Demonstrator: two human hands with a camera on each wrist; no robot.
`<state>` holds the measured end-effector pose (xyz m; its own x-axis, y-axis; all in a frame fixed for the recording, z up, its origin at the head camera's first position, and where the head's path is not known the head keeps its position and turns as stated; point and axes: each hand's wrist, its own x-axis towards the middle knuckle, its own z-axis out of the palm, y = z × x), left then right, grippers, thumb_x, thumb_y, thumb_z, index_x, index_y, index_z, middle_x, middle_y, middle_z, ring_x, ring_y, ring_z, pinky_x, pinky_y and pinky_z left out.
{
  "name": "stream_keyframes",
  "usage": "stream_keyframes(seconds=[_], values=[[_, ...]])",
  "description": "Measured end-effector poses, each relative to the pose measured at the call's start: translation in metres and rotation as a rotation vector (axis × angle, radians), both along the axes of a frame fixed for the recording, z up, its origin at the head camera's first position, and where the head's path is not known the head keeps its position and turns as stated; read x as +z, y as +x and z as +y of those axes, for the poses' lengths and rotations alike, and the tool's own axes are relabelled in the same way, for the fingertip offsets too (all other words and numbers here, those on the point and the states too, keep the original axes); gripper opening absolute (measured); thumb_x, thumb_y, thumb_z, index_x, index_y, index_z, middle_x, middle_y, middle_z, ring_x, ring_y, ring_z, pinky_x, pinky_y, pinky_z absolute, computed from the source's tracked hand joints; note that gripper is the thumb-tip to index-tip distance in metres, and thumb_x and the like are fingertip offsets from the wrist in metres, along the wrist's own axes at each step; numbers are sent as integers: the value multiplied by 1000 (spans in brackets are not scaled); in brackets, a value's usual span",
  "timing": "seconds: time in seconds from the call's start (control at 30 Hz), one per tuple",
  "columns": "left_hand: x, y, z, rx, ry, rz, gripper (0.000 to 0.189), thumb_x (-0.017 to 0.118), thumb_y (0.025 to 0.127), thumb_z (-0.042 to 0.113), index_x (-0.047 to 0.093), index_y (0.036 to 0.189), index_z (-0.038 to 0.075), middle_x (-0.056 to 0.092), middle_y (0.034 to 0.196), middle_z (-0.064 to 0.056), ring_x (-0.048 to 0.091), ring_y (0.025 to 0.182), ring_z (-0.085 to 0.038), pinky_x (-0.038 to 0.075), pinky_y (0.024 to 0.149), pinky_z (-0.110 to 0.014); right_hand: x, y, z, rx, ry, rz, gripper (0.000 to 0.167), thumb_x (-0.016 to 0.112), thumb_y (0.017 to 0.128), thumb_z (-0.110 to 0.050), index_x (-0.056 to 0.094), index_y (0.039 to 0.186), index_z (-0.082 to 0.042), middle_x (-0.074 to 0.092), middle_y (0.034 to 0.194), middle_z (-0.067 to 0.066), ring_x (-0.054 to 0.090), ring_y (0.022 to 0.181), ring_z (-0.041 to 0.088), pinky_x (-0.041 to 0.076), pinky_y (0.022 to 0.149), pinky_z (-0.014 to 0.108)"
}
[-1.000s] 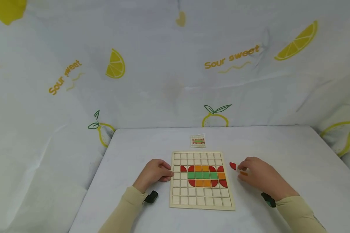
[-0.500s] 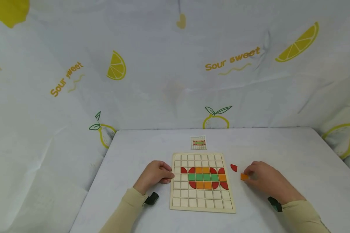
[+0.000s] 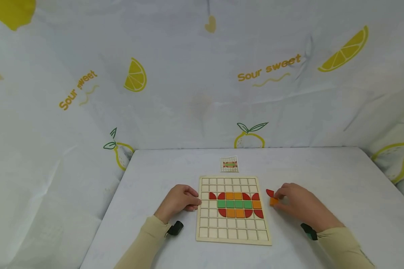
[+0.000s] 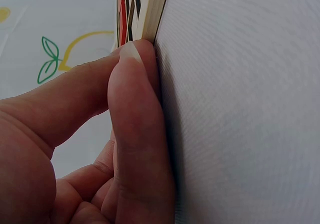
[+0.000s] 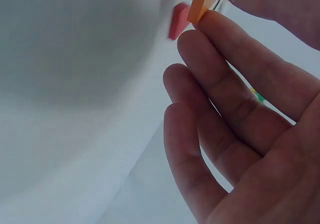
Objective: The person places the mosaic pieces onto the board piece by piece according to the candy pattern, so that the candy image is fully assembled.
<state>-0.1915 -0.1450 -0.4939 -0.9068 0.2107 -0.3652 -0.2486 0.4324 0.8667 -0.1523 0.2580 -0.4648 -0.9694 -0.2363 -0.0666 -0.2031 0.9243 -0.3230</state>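
A wooden grid board (image 3: 233,242) lies flat on the white table, with red, orange and green tiles (image 3: 234,204) set across its middle rows. At the board's left edge my left hand (image 3: 179,200) grips with thumb and forefinger; the left wrist view shows both tips against the board's side (image 4: 156,13). To the right of the board, my right hand (image 3: 297,203) pinches an orange square tile (image 3: 274,201) between thumb and forefinger, its other fingers loosely bent. Just behind that tile lies a red quarter-round tile (image 3: 270,192), also seen in the right wrist view (image 5: 178,21).
Behind the board lies a small pattern card (image 3: 229,164) printed with a similar coloured design. White cloth with lemon prints (image 3: 202,93) hangs as a backdrop at the table's far edge and sides. A dark wrist camera (image 3: 176,228) sits under the left wrist.
My right hand drew right with the orange tile, then came back left toward the board and the red tile. The left hand has stayed at the board's edge.
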Motion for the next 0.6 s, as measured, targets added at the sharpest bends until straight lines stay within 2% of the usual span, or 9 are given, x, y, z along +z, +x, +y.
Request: stream_keyframes(seconds=[0.3,0.6], values=[[-1,-1,0,3,-8,-4,29,91,86,15,72,106,4,79,84,-6,73,68,-12,63,66,-25,10,-11,-42,39,-33,-11,13,88,91,-25,81,98,-17,69,96,-5,61,91,16,61,85,41],[-1,-2,0,5,-20,-9,29,91,86,16,72,105,5,79,85,-6,74,69,-13,63,66,-26,8,-21,-88,130,-47,21,13,88,91,-27,81,98,-19,68,96,-8,60,95,13,61,90,39]])
